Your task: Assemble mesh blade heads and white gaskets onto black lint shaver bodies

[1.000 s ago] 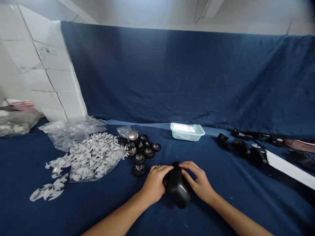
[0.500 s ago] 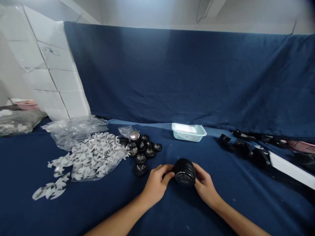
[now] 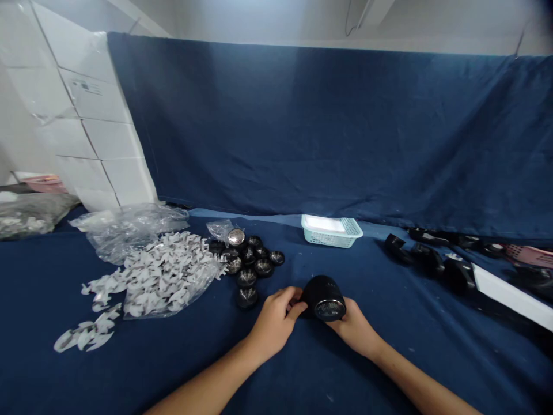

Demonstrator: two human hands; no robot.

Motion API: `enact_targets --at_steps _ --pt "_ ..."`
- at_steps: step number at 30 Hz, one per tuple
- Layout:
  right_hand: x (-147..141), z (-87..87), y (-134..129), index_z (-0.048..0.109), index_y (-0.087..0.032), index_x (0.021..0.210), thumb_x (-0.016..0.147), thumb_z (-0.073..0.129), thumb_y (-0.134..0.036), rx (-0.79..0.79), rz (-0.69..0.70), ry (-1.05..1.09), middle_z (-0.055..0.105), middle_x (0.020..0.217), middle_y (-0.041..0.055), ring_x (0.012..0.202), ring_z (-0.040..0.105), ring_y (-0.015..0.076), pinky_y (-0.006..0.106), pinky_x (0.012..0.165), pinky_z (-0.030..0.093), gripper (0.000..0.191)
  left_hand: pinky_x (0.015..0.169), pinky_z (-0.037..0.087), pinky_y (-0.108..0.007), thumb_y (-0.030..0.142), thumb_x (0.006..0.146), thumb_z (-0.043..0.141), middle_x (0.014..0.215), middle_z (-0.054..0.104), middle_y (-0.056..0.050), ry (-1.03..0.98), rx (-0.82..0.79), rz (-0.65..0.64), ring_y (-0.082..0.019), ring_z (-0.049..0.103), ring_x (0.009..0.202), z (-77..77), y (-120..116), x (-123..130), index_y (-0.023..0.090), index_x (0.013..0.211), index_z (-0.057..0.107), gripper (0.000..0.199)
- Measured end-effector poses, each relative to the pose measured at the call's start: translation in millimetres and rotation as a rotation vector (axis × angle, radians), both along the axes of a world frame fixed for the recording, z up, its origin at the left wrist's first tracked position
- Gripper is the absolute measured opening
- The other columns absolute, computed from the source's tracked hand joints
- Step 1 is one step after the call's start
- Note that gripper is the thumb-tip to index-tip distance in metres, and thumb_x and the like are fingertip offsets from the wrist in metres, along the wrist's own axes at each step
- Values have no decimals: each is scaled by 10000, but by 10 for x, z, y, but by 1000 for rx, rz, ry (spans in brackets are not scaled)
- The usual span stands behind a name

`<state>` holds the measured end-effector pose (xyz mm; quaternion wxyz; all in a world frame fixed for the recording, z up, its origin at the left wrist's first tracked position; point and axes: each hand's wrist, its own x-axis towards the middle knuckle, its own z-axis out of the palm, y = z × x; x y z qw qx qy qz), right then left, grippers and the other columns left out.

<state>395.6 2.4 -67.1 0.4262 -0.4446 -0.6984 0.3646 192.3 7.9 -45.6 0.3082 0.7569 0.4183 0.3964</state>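
Note:
A black round housing, its silver-rimmed face turned towards me and to the right, is held just above the blue cloth. At its left edge my left hand is closed, thumb and fingers pinching its side; the fingertips are partly hidden. My right hand grips it from the right and below, most of its fingers behind the housing. To the left of my hands lie several black round caps with shiny insides. A perforated metal disc rests among them.
Grey-white blade-like plastic pieces are heaped at left, partly on clear plastic bags. A light-blue basket holds something white at the back. Black curved parts and a white strip lie right. A blue curtain hangs behind.
The housing has been turned so its silver-rimmed face points further right. My right hand has shifted lower around it, while my left hand stays nearly in place.

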Motion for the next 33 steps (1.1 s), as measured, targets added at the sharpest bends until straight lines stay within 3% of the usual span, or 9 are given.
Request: enact_targets --at_steps 5,9,16,20,27,33 --pt "-34 46 -53 657 -171 831 756 675 -237 8 18 -50 686 757 4 673 613 174 271 615 502 102 864 492 -329 220 911 541 1030 704 -50 111 27 -23 -224 651 956 -42 6 -21 215 1058 644 180" --pt "-13 17 -34 683 -179 885 764 718 -337 28 -31 -81 717 839 30 777 652 214 315 708 522 202 893 479 -351 180 895 543 1067 698 -72 165 40 -30 -240 640 995 -86 17 -33 207 1100 634 226" --pt "33 -5 -22 672 -206 1071 821 675 -401 90 -115 -147 713 883 43 870 656 229 374 853 488 318 784 499 -302 168 851 601 914 732 -47 177 -2 -15 -217 677 846 -110 76 -36 182 920 667 96" --pt "29 34 -65 689 -201 918 810 686 -383 114 -122 -226 698 867 59 858 638 253 393 812 479 211 754 496 -292 166 861 584 862 721 -36 166 2 11 -202 665 799 -99 83 -37 182 851 657 75" --pt "40 -8 -91 656 -195 774 855 617 -342 119 -93 -258 678 734 26 688 622 203 314 670 509 172 829 481 -299 224 873 586 962 669 -39 192 47 -16 -203 620 924 -20 14 -55 215 960 655 112" --pt "42 15 -79 682 -199 881 848 635 -364 166 -108 -282 691 835 59 808 626 235 357 767 495 174 880 480 -344 238 900 528 972 694 -61 249 53 -46 -231 629 952 -74 30 -71 200 943 670 153"
